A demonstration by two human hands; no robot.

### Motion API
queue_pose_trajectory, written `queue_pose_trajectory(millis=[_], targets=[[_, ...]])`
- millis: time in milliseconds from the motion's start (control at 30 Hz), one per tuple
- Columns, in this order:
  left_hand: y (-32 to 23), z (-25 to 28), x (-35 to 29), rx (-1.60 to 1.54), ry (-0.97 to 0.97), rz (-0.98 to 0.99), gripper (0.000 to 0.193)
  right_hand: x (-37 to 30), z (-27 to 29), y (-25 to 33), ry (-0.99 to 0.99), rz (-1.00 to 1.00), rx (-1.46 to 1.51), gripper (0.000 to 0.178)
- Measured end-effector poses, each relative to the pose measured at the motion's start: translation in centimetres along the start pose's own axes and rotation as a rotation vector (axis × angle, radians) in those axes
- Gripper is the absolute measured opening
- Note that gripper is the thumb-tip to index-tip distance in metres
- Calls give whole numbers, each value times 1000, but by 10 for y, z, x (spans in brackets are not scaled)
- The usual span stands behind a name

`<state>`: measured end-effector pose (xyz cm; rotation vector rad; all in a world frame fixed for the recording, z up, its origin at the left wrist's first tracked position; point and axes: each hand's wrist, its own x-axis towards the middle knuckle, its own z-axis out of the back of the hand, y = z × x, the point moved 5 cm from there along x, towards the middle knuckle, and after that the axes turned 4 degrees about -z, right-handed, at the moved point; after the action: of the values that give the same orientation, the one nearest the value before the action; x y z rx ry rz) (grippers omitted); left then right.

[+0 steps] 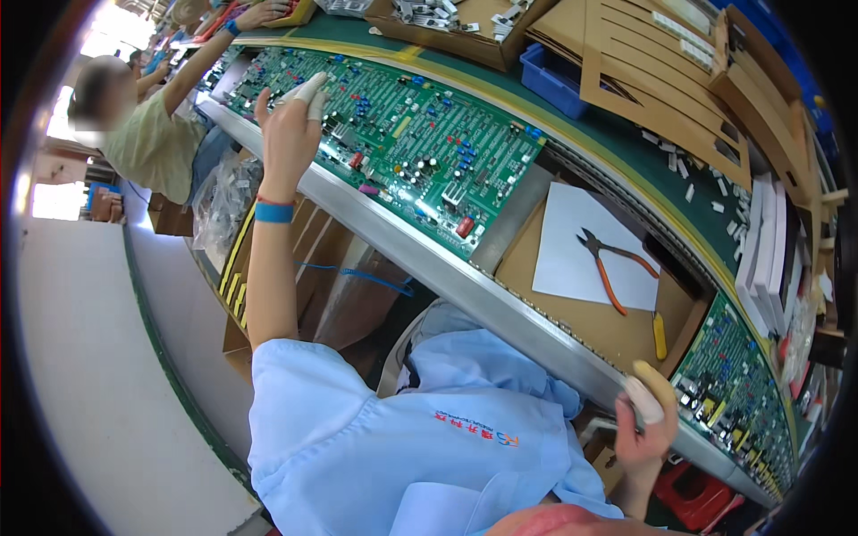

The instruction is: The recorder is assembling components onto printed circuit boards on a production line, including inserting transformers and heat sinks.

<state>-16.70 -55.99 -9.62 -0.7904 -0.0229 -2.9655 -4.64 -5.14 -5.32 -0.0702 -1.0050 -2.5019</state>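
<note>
My left hand is over a long green circuit board packed with small parts. White finger cots cover some of its fingertips, which reach over the board's surface; the thumb stands apart. Whether the fingertips touch the board I cannot tell. A blue wrist band circles that wrist. My right hand is near the rail's front edge, beside a second green circuit board. Its fingers, in white and yellowish cots, are loosely bent, with the thumb apart and no object visible between them.
Between the boards, orange-handled cutters lie on white paper, near a yellow-handled tool. A metal rail runs along the front. Behind stand a blue bin, cardboard boxes and scattered small parts. Another person works at far left.
</note>
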Motion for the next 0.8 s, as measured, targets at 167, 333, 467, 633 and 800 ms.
queue_pose_trajectory(millis=[167, 333, 467, 633, 800], targets=[[24, -53, 13, 17, 169, 18, 38, 13, 60, -29, 98, -105, -214, 35], [44, -82, 12, -4, 368, 127, 52, 66, 73, -38, 146, -48, -393, 40], [50, -70, 3, -179, 271, 28, 49, 111, 70, -67, 187, 73, -530, 32], [-11, -38, 13, -238, 415, -10, 47, 174, 57, -101, 142, 21, -761, 28], [-96, -27, -10, -422, 422, -208, 45, 195, 21, -142, 103, 223, -763, 27]])
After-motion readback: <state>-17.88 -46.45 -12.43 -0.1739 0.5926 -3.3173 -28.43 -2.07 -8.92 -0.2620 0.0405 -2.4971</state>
